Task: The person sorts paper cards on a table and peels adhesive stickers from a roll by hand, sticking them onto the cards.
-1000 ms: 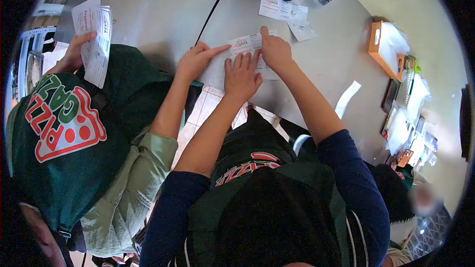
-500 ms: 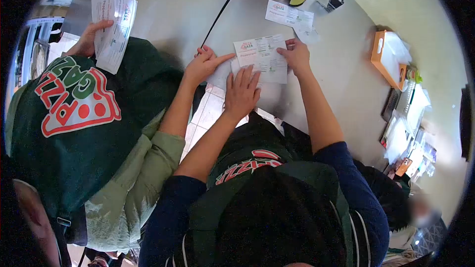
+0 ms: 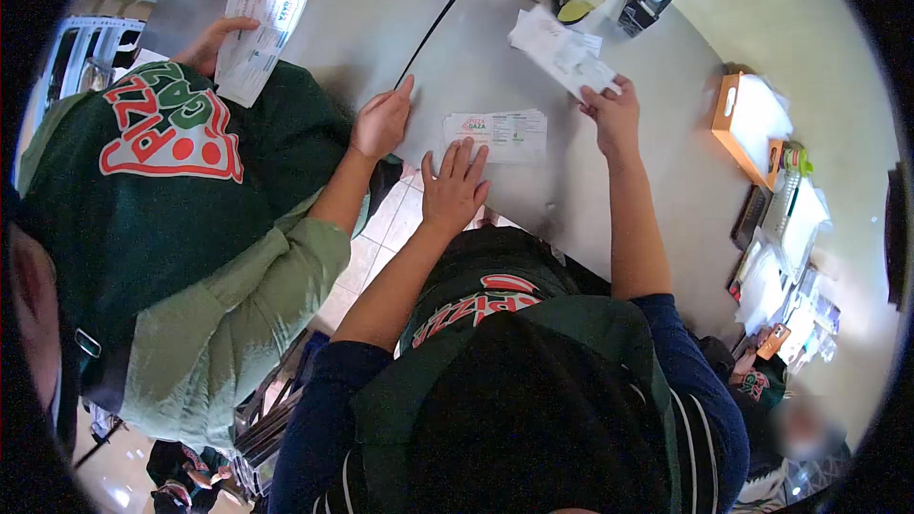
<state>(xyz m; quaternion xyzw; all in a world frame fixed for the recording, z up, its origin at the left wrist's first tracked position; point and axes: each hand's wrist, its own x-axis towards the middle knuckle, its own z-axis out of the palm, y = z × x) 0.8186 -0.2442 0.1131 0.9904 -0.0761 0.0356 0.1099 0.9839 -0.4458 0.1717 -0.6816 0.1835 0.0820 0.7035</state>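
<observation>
My left hand point(image 3: 457, 188) lies with spread fingers on the lower left edge of a printed paper stack point(image 3: 509, 138) marked "Pizza Gaza". Up and to the right, my right hand point(image 3: 612, 114) pinches the lower corner of a printed slip point(image 3: 562, 49), slightly blurred. That slip overlaps other papers point(image 3: 588, 41) on the metal table point(image 3: 657, 152). A co-worker on the left holds a fan of printed slips point(image 3: 262, 43) in one hand; the co-worker's other hand point(image 3: 383, 122) hovers near the table edge, left of my stack.
An orange box point(image 3: 728, 128) with white papers stands at the right, beside a notebook point(image 3: 785, 192) and loose papers. Clear plastic and a black holder point(image 3: 649, 6) sit at the far edge. A dark seam point(image 3: 433, 30) crosses the tabletop. Another person is at the lower right.
My right hand has carried a slip from the stack up and right to the other papers. My left hand stays near the stack. The co-worker's pointing hand has drawn back from the slips.
</observation>
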